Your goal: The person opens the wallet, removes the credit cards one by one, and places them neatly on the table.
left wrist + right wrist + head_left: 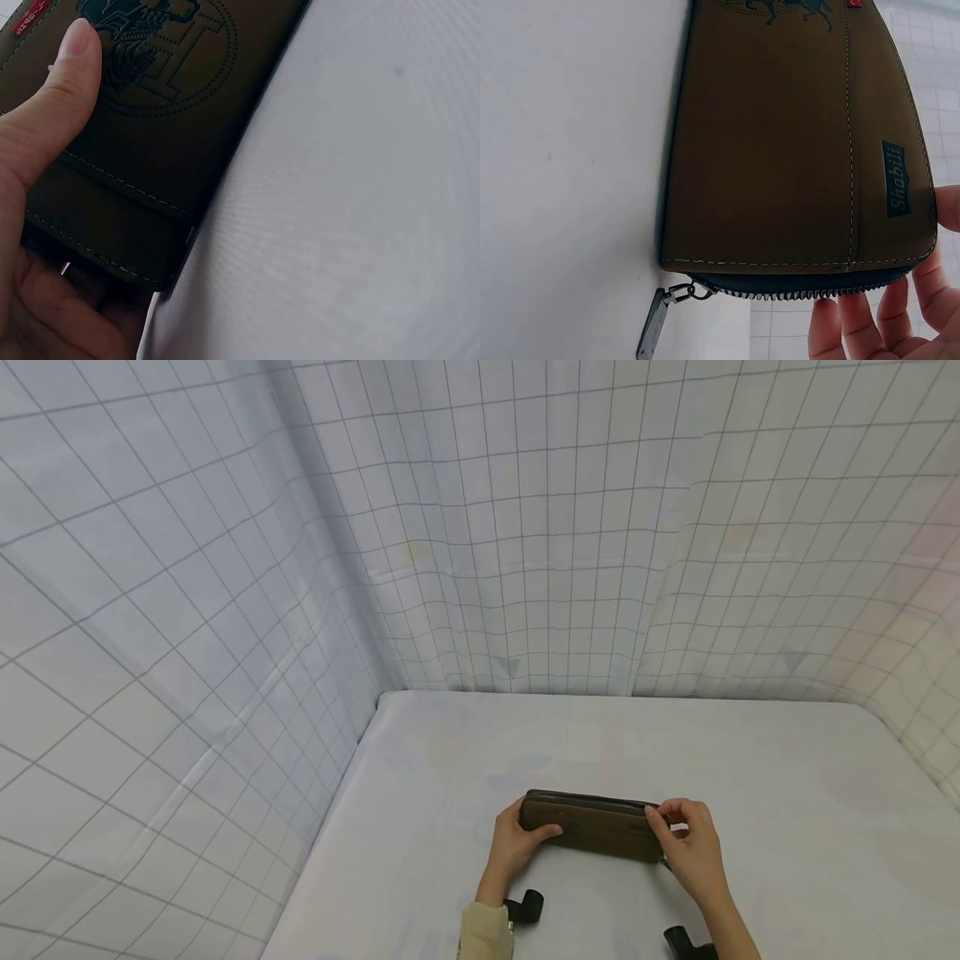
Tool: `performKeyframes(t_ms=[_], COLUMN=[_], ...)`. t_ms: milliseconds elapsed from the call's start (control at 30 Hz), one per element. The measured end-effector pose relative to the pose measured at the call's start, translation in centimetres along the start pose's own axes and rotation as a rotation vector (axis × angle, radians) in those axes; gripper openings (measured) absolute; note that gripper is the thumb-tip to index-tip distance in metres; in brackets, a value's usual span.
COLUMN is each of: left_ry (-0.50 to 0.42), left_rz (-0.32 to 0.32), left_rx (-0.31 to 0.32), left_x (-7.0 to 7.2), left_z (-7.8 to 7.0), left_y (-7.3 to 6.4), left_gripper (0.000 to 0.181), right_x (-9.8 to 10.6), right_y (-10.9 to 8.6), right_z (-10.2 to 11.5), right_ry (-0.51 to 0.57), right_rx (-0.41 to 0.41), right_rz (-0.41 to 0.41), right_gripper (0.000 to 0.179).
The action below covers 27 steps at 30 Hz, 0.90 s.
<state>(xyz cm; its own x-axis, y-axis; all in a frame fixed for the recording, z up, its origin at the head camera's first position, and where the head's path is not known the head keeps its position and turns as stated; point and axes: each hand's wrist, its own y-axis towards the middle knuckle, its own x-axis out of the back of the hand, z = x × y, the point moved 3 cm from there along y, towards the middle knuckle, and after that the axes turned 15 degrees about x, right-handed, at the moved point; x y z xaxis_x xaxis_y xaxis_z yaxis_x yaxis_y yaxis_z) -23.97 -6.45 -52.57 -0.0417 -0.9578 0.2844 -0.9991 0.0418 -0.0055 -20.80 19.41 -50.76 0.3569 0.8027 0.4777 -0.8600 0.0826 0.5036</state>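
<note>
A brown zip-around wallet (pixel 592 828) stands on its long edge on the white table, its zipper side up. Stitching, an embossed horse design, a small red tag and a "Shabili" patch show on its face in the wrist views. My left hand (pixel 517 843) grips the left end, thumb across the front and fingers behind. At the upper right corner, my right hand (pixel 690 843) pinches the wallet between thumb and fingers. The metal zipper pull (pixel 653 322) hangs at the lower corner of the right end, apart from the right fingers.
The white table (pixel 450 752) reaches back to a grid-patterned curtain (pixel 525 527), and similar curtains stand at both sides. Black wrist-worn devices (pixel 531 906) sit at both wrists.
</note>
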Motion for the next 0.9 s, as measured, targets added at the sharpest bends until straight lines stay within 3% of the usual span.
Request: performKeyframes(t_ms=[300,567,900], left_ry=[-0.004,-0.016,-0.046], left_rz=[0.010,0.008,0.073], left_rx=[-0.007,-0.021,0.013], left_x=[-0.1,0.0,0.4], left_z=[0.2,0.3,0.5], left_y=[-0.2,-0.1,-0.1], left_gripper=[0.044,0.045,0.073], right_x=[0.1,0.2,0.2], right_y=[-0.2,-0.6,-1.2], right_z=[-0.3,-1.0,-1.4], right_ry=[0.066,0.186,0.284], right_rx=[-0.100,-0.206,-0.253], right_rz=[0.081,0.203,0.276], right_gripper=[0.027,0.047,0.059])
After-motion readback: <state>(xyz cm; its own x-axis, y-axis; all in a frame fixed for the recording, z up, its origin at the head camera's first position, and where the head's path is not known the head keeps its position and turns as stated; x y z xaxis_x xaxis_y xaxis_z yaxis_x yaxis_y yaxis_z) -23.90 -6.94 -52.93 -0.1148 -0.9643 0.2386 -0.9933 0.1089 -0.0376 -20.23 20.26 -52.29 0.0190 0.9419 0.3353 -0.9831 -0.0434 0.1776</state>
